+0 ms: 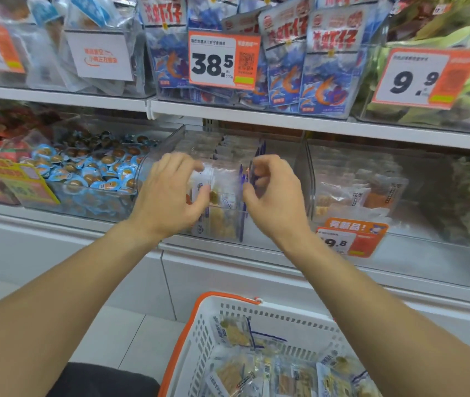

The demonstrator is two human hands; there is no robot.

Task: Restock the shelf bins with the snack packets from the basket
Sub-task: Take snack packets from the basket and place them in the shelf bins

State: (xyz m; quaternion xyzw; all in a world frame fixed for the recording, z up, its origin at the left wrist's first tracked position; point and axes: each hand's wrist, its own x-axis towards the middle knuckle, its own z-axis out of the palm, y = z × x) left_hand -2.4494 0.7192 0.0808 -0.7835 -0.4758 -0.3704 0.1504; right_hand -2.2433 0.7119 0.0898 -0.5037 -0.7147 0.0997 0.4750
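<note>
A stack of upright snack packets point(222, 196) in the clear middle shelf bin point(291, 156) is pinched by the left hand point(170, 193) and the right hand point(271, 193), fingers curled at either side. More packets point(256, 368) are seen in the white basket point(205, 328), near.

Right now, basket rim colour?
Orange rim on a white slotted basket; the head view shows it best, at bottom centre.

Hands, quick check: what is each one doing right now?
Left hand: fingers curled round the snack packets standing in the clear bin.
Right hand: pinching the same row of packets from the other side.
</note>
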